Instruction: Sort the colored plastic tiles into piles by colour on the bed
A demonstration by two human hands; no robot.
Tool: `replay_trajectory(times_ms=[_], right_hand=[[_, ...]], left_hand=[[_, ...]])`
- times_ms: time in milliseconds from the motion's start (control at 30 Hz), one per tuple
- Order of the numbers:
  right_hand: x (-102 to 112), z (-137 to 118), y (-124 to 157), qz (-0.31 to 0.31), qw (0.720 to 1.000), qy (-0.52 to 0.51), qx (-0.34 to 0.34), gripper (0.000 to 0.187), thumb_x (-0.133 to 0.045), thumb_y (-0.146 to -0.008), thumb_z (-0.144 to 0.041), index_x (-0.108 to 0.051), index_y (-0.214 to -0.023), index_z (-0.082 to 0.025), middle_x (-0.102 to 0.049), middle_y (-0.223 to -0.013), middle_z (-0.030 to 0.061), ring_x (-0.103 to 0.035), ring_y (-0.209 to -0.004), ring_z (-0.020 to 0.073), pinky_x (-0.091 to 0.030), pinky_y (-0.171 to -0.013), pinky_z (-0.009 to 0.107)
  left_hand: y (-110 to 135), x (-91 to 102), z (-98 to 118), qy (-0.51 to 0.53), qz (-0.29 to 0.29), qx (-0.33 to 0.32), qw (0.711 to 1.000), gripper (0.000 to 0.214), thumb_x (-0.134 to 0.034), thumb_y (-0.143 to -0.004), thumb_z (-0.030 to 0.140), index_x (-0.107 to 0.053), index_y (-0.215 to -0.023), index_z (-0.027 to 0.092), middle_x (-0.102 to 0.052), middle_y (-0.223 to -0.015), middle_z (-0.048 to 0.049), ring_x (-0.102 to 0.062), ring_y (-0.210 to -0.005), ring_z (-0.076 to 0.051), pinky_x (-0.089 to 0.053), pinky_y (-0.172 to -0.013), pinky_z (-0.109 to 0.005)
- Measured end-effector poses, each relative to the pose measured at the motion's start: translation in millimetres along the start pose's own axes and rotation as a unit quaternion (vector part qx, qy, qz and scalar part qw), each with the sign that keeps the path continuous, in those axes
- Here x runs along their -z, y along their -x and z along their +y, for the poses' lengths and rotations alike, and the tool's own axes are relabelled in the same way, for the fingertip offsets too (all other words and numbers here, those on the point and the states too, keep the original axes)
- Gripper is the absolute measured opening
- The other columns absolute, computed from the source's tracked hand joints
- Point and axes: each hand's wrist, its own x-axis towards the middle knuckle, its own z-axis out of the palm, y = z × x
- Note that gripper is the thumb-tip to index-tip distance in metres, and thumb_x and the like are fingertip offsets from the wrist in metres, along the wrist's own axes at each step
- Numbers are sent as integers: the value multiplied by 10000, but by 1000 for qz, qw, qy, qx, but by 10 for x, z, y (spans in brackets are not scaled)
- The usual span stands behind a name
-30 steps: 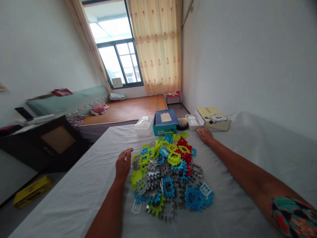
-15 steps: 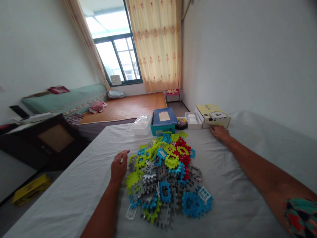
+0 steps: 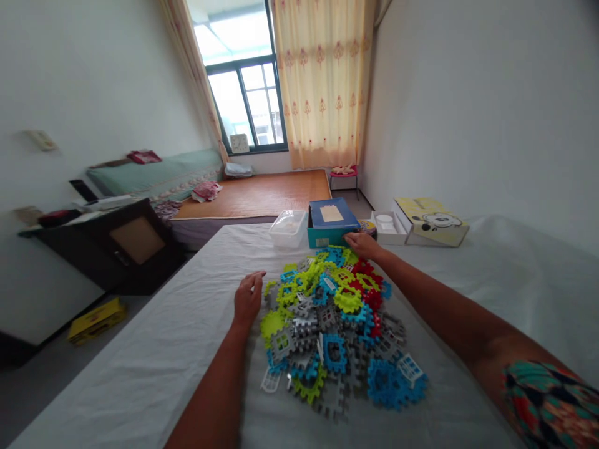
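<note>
A heap of gear-edged plastic building pieces [image 3: 334,352] in blue, lime, grey and red lies on the sheet in front of me. My left hand [image 3: 249,298] rests beside its left edge, fingers loosely stretched out and holding nothing. Beyond the heap, my right hand [image 3: 365,244] reaches to the front right corner of a teal box with a blue lid [image 3: 332,237]. Its fingers are drawn together, with the fingertips at the box's corner; I see nothing held in them. Small white window-shaped pieces [image 3: 410,368] lie among the others.
A clear plastic container [image 3: 287,229] stands left of the teal box. To its right are a round tin [image 3: 367,227], an open white box [image 3: 389,228] and a yellow cartoon box [image 3: 435,223]. A dark cabinet [image 3: 135,240] stands left, a bed [image 3: 262,193] behind.
My right hand has moved left from the yellow box to the teal box's corner. The left hand stays beside the heap. The whole view has shifted slightly.
</note>
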Motion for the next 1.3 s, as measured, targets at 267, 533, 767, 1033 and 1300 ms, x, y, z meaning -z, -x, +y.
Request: replay_trajectory(times_ms=[267,533,767,1033,1300], right_hand=[[197,142,-63,185,974,53,-118,385,-453,-925,-337,-600,-1234,-161,-685,-1084,140,-624,-978,260,-451,-839,323],[60,114,-201,97,993,17,-62,455,-517,-847,-254,-598,-1286,-167,-684,-1175,112,-642,-1020,236,-464,-901,302],[258,-12,302,129,988,-47,-63,440,-509,-826,-245,-617,-1245,-164,-718,-1059,107,-678,-900,232,-506,-846,324],[105,260,1317,110,966,-197,-127,347,-492,-795,-226,-657,-1100,-211,-718,-1080,71,-684,-918,208,-516,-863,345],[47,399,1581,37,959,-245,-141,339,-498,-845,-260,-641,-1145,-194,-695,-1151,98,-685,-837,175,-544,-807,330]], left_hand=[[5,-43,32,17,0,-12,1000,410,-380,-940,403,-717,-1000,177,-712,-1063,-102,-639,-1050,-232,-475,-968,-386],[15,-45,9,13,-4,-18,1000,386,-383,-939,374,-721,-998,198,-715,-1057,-91,-639,-1051,-232,-480,-964,-389],[5,-38,3,12,-4,-8,1000,390,-378,-932,376,-714,-1003,191,-719,-1049,-101,-648,-1037,-234,-486,-963,-398],[7,0,40,74,-3,65,995,393,-458,-871,399,-700,-1059,154,-711,-1115,-131,-651,-1051,-262,-534,-868,-402],[-182,-108,380,113,-108,87,984,308,-612,-763,433,-746,-903,194,-761,-968,-58,-674,-971,-251,-505,-896,-372]])
